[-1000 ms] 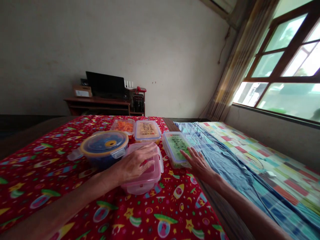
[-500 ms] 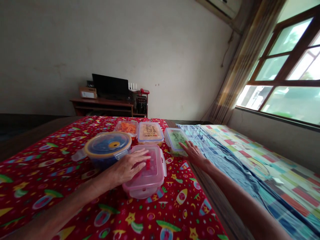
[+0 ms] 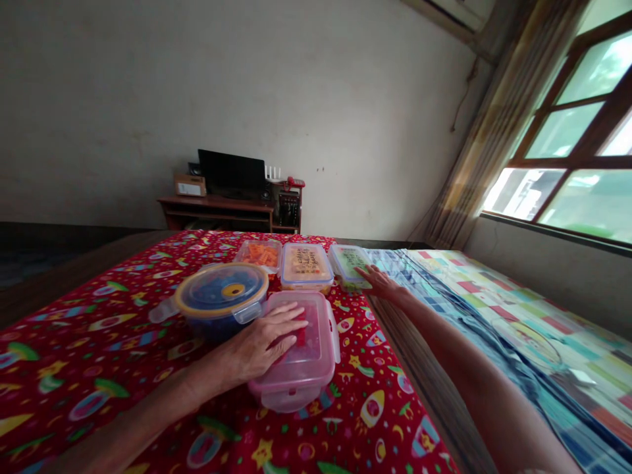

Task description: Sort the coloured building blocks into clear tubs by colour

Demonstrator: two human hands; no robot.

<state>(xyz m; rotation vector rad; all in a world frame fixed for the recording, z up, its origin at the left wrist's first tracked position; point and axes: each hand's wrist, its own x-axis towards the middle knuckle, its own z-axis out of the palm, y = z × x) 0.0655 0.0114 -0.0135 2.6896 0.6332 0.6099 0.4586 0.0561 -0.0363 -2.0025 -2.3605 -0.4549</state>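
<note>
My left hand lies flat, fingers spread, on the lid of a pink rectangular food container holding something red. My right hand is stretched far forward, fingers open, resting against the near side of a green-lidded container at the table's right edge. Left of it sit a yellow-lidded container and a clear one with orange pieces. A round blue container with an orange-rimmed lid stands just left of the pink one.
All containers rest on a red tablecloth with rockets and stars. A bed with a patchwork cover runs along the right, under a window. A desk with a monitor stands at the far wall.
My right hand has slid the green-lidded container away from me, up beside the yellow-lidded one. My left hand has stayed on the pink container's lid.
</note>
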